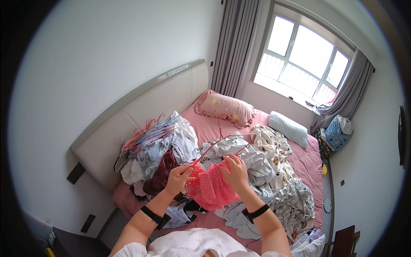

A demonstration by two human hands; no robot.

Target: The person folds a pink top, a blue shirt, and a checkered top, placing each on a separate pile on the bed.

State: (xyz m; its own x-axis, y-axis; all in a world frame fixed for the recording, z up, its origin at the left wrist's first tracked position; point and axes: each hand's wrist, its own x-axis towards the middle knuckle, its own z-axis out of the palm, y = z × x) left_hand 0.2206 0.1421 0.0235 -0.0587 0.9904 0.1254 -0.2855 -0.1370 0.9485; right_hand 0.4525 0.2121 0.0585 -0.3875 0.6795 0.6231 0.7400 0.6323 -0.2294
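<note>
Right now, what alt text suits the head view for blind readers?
A person's left hand and right hand hold a pink openwork garment and red hanger over a bed heaped with clothes. Two pillows lie beyond, toward a window.

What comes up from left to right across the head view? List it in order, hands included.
Pile of hangers → left hand → coral knit garment → right hand → pale blue pillow → blue patterned bag.

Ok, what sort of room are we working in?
Most likely a home bedroom: there's a wide bed with pink sheeting, a long cream padded headboard and a ruffled pink rectangular pillow with yellow spots.
</note>
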